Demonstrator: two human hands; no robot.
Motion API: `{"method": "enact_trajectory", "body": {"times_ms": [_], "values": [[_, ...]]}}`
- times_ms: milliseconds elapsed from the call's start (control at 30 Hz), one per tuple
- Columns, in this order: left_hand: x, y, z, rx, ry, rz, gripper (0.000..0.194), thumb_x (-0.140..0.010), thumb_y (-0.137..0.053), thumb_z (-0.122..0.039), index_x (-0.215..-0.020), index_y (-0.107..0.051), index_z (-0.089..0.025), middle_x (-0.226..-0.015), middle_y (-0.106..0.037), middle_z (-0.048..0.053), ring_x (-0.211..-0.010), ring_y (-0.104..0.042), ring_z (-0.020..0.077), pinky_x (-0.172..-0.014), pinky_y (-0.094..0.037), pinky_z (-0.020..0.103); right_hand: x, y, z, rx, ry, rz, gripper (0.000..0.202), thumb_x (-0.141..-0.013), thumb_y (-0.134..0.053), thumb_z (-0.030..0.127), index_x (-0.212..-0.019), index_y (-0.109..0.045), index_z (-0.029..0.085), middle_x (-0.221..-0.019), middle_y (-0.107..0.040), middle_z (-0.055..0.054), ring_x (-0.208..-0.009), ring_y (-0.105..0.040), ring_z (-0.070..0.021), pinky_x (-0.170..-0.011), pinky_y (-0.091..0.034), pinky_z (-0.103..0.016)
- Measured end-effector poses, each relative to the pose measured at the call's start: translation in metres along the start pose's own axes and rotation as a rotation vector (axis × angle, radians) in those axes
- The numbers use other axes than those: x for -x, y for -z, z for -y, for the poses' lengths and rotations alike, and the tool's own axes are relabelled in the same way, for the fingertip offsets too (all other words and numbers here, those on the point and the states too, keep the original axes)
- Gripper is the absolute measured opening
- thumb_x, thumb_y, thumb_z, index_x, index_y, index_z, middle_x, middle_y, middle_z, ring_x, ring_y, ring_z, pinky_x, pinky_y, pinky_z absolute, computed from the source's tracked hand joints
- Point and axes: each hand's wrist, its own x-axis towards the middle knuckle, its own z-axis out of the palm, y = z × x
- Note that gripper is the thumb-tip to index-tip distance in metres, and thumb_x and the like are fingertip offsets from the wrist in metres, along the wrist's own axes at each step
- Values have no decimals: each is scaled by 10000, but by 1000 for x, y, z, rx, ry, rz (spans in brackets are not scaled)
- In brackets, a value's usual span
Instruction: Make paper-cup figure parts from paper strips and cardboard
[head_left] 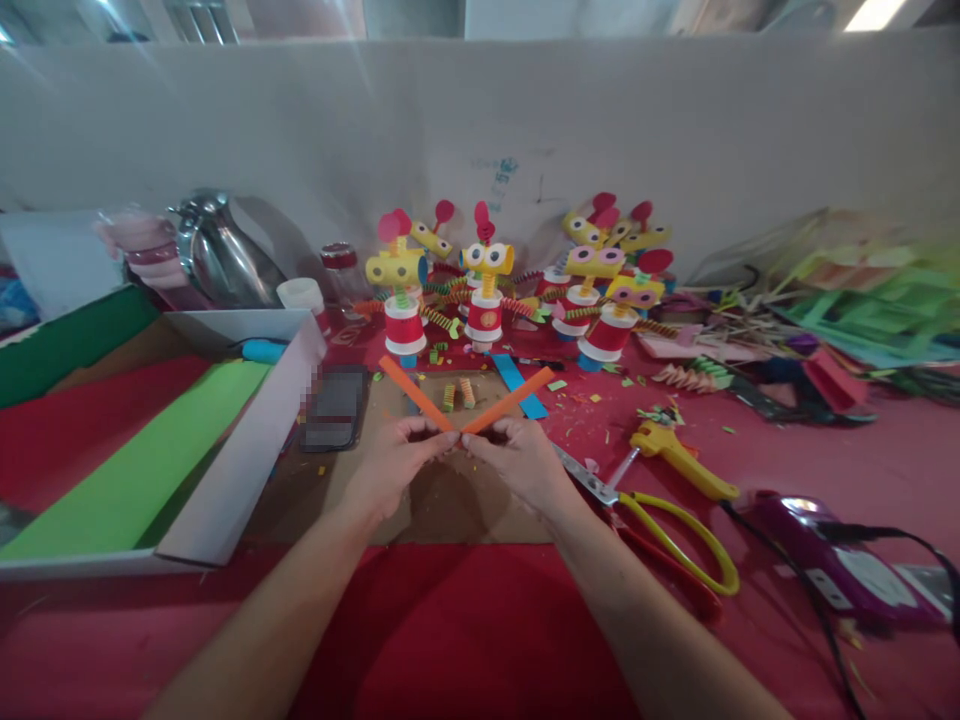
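Observation:
My left hand (409, 455) pinches the near end of an orange paper strip (414, 390) that slants up to the left. Between the fingers of my right hand (508, 455) is the near end of another orange paper strip (514, 398), slanting up to the right. The strips form a V, and the fingertips hide whether their ends are joined. Both hands are over a brown cardboard sheet (450, 510). Just beyond them lie two small folded paper springs (458, 393). A blue paper strip (521, 386) rests behind my right hand.
Several paper-cup robot figures (484, 300) stand at the back. Yellow-handled scissors (675, 530), a yellow glue gun (679, 455) and a purple device with a cord (840, 560) are at right. A box of coloured paper (217, 520) and a phone (334, 405) lie left.

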Motion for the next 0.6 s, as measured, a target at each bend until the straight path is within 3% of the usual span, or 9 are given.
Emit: {"method": "enact_trajectory", "body": {"times_ms": [133,233,333,467,600], "values": [[0,-5,3,124,31,-14,206,-600,-818,-310,-686,-721,-150,-687,-672,39,-651,-564,129,-657,-410,258,1,-1,2,-92,-19,42,156,-646,-743,328,-686,-729,178,-619,-666,-3,-618,-575,-123,-608,-427,-255],[0,-14,11,264,18,-143,226,-539,-844,-285,-621,-685,-147,-635,-649,11,-620,-544,107,-638,-395,239,3,-8,-2,-158,5,31,228,-667,-737,393,-736,-724,176,-691,-677,-11,-664,-586,-128,-635,-442,-251],[1,-21,15,350,30,-235,262,-485,-863,-278,-572,-652,-150,-580,-616,-17,-588,-521,92,-608,-380,226,5,-15,-7,-118,66,-21,186,-671,-735,359,-723,-710,183,-706,-674,-5,-674,-575,-131,-641,-442,-251],[4,-24,14,346,37,-210,220,-518,-843,-280,-605,-684,-157,-587,-632,-9,-593,-541,104,-626,-401,240,3,-13,-10,-109,76,-43,136,-678,-710,322,-661,-696,188,-644,-643,8,-637,-550,-129,-627,-419,-256],[7,-25,12,202,-20,-168,187,-629,-784,-309,-732,-741,-160,-703,-699,39,-705,-608,157,-689,-437,271,1,-5,-6,-22,93,-81,116,-657,-711,304,-625,-690,194,-625,-641,4,-628,-542,-140,-616,-406,-269]]}}
